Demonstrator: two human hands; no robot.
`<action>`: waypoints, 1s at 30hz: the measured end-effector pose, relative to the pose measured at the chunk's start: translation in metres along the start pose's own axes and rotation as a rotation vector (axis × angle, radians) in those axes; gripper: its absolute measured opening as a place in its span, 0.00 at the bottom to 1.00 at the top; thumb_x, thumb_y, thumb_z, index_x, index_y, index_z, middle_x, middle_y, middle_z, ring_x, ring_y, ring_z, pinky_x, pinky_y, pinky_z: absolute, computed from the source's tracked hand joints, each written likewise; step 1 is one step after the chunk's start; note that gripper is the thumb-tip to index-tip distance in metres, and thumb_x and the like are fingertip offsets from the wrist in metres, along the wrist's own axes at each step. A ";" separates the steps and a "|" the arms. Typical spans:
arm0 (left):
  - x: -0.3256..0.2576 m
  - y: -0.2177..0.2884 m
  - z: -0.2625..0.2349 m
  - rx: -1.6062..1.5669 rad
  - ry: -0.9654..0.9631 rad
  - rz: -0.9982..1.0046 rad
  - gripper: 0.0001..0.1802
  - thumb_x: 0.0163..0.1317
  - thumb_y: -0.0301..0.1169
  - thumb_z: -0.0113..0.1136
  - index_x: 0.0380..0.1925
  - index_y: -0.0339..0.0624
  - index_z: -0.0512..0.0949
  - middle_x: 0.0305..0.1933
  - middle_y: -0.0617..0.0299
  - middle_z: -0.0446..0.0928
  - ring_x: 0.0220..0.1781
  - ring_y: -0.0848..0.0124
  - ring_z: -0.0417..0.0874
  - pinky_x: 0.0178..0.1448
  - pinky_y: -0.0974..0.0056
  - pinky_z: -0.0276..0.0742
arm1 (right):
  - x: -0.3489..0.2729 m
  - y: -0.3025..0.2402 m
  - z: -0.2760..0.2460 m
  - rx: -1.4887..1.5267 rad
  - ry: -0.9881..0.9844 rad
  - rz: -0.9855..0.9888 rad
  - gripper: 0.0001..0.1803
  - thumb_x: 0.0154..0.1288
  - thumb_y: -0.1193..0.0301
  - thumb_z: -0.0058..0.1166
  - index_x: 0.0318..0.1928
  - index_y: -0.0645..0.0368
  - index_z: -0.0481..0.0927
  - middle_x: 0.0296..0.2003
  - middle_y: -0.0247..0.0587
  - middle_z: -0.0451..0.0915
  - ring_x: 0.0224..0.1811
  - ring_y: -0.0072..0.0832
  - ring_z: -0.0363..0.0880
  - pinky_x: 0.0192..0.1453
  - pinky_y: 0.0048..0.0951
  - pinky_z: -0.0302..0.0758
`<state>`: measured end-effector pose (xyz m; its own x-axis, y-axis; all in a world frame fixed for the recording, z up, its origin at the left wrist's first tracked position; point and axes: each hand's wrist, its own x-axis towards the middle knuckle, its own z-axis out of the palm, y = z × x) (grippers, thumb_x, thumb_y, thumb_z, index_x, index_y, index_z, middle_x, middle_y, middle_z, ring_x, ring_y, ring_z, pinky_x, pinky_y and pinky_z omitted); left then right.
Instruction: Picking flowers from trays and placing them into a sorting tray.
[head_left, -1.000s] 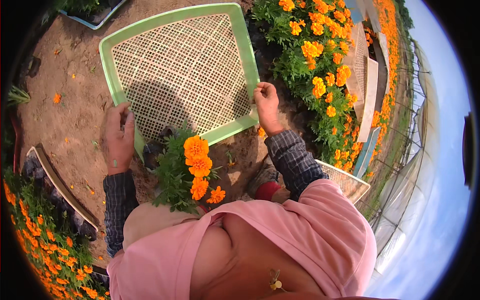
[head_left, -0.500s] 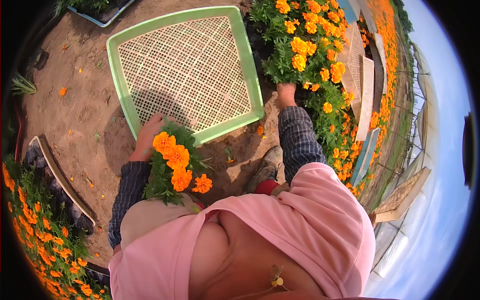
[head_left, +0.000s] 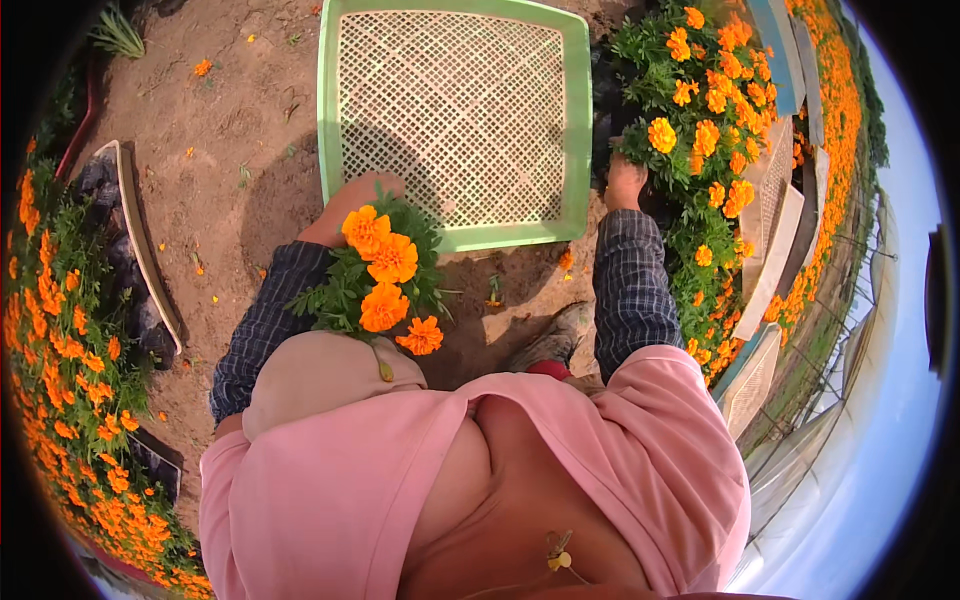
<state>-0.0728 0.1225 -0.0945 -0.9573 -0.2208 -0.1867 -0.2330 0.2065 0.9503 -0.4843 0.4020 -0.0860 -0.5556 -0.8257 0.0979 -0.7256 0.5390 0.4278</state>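
Along the left edge runs a bed of orange marigolds [head_left: 70,330], bordered by a pale curved edging strip [head_left: 150,270] and dark stones. Right of it lies bare brown soil [head_left: 240,140] with a few fallen petals scattered over it.

The left hand [head_left: 350,205] reaches forward from a dark checked sleeve and sits at the near left corner of the green tray, behind a marigold plant [head_left: 385,275]. The plant carries 4 orange blooms above green leaves and stands just in front of the hand, hiding most of the fingers, so how far the hand is closed and whether it grips the plant cannot be told. The plant's base is hidden by the person's knee.

The green mesh tray [head_left: 575,130] lies flat on the soil, with a white lattice floor and a raised rim. It sits between the 2 hands, and its near rim is just beyond the plant.

The right hand [head_left: 625,180] is pushed down among the leaves of a marigold clump [head_left: 700,110] just right of the tray. Its fingers are buried in the foliage, so its grip cannot be told.

Further right, more marigold rows [head_left: 830,120] and pale trays stretch away.
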 end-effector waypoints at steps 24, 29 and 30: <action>0.046 0.039 -0.059 -0.447 -0.200 -0.184 0.21 0.67 0.41 0.49 0.55 0.42 0.69 0.46 0.61 0.75 0.44 0.71 0.75 0.48 0.63 0.75 | -0.006 -0.205 -0.204 1.585 -0.247 -0.483 0.23 0.60 0.74 0.51 0.57 0.61 0.67 0.50 0.44 0.72 0.50 0.39 0.72 0.54 0.32 0.70; 0.040 0.083 -0.064 -0.280 -0.145 -0.282 0.20 0.66 0.41 0.49 0.53 0.41 0.70 0.49 0.60 0.72 0.48 0.68 0.72 0.55 0.62 0.68 | 0.008 -0.165 -0.193 1.386 -0.203 -0.125 0.20 0.55 0.82 0.49 0.51 0.59 0.71 0.41 0.42 0.71 0.29 0.27 0.72 0.34 0.25 0.72; 0.039 0.087 -0.065 -0.244 -0.136 -0.280 0.20 0.66 0.41 0.49 0.52 0.41 0.70 0.50 0.60 0.71 0.49 0.67 0.72 0.56 0.62 0.67 | 0.013 -0.155 -0.184 1.384 -0.178 -0.026 0.19 0.57 0.81 0.50 0.50 0.59 0.72 0.41 0.40 0.71 0.30 0.23 0.72 0.35 0.23 0.73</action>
<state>-0.1192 0.0699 -0.0030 -0.8800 -0.1045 -0.4633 -0.4568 -0.0804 0.8859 -0.3039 0.2769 0.0145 -0.5034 -0.8623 -0.0551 -0.4858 0.3352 -0.8072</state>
